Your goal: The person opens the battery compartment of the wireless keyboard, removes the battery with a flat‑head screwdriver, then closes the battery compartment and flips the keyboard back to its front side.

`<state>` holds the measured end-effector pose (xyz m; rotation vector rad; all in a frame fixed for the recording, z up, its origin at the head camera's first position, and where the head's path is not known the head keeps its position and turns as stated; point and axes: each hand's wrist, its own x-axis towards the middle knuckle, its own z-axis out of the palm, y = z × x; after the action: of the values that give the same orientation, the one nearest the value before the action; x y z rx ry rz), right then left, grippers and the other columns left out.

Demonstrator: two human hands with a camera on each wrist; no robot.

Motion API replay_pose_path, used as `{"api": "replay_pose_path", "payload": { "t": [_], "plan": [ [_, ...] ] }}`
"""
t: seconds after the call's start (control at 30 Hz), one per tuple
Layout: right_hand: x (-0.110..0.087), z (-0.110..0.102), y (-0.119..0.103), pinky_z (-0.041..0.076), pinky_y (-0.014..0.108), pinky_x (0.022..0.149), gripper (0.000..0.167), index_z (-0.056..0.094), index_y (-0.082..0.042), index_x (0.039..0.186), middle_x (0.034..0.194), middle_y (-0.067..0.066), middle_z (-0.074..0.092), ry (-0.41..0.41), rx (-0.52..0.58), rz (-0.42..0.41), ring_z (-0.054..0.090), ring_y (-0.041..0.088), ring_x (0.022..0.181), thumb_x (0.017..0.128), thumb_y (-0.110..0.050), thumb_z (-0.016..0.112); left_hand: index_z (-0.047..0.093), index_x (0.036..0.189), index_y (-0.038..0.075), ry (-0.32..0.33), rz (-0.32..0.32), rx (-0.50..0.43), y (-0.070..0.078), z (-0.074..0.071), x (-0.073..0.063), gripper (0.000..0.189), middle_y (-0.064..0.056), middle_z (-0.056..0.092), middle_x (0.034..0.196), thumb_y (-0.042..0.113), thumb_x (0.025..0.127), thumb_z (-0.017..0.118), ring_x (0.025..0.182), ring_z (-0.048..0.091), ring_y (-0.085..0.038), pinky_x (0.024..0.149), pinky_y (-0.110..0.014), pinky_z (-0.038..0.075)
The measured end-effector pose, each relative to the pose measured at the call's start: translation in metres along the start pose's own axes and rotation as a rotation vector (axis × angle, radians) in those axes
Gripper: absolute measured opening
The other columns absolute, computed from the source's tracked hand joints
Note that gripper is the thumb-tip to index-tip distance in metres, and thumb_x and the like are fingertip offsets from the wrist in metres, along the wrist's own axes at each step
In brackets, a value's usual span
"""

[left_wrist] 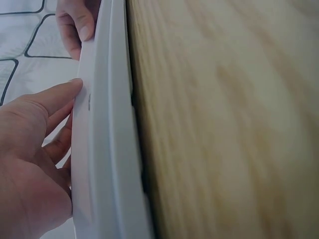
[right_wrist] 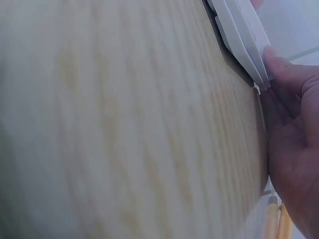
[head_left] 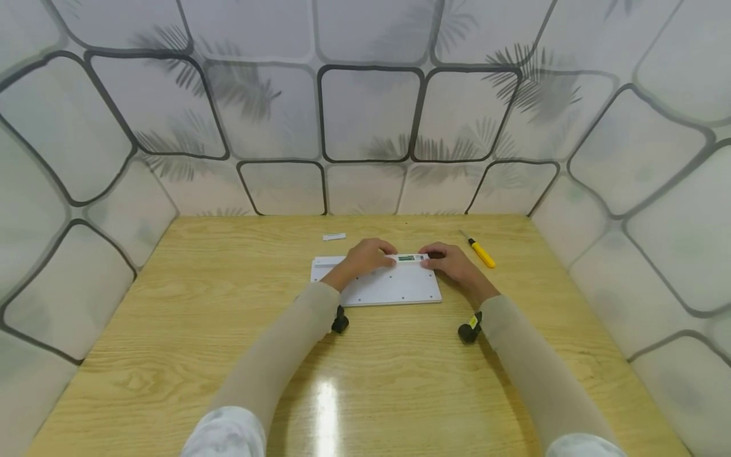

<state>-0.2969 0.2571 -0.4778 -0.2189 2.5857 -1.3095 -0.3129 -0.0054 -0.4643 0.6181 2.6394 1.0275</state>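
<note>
A white keyboard (head_left: 394, 289) lies face down on the table, its screw-dotted underside up. Along its far edge a narrow compartment (head_left: 407, 258) shows, with green inside. My left hand (head_left: 368, 255) is at that edge, left of the compartment, thumb (left_wrist: 70, 89) on the underside and the other fingers behind the edge. At the compartment's right end, my right hand (head_left: 448, 260) pinches the far right corner between thumb (right_wrist: 279, 64) and fingers. The keyboard's left part is partly hidden by my left wrist.
A small white strip (head_left: 334, 237) that looks like a battery cover lies beyond the keyboard. To the right of my right hand is a yellow-handled screwdriver (head_left: 482, 252), its tip pointing away. Patterned walls (head_left: 365, 114) enclose the wooden table (head_left: 400, 381) at the back and sides.
</note>
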Motion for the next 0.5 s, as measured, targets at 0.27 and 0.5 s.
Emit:
{"api": "replay_pose_path", "payload": {
  "t": [0.27,0.5],
  "plan": [
    [0.0001,0.0002,-0.0013,0.032,0.051,0.116,0.034,0.067,-0.014,0.126,0.137,0.011,0.059,0.007,0.018,0.010,0.049,0.032,0.126,0.094,-0.026,0.073,0.071,0.126,0.018,-0.001,0.024,-0.010,0.0004,-0.0015,-0.0002,0.032,0.000,0.069,0.124,0.031,0.096,0.070,0.114,0.061,-0.019,0.101,-0.044,0.046],
    [0.0006,0.0005,-0.0001,0.033,0.053,0.116,0.036,0.067,-0.014,0.127,0.138,0.012,0.059,-0.003,0.009,-0.007,0.049,0.032,0.128,0.095,-0.028,0.072,0.071,0.126,0.019,0.005,0.025,0.008,-0.0028,0.0003,0.0010,0.032,0.001,0.069,0.123,0.032,0.096,0.070,0.115,0.061,-0.018,0.101,-0.042,0.046]
  ]
}}
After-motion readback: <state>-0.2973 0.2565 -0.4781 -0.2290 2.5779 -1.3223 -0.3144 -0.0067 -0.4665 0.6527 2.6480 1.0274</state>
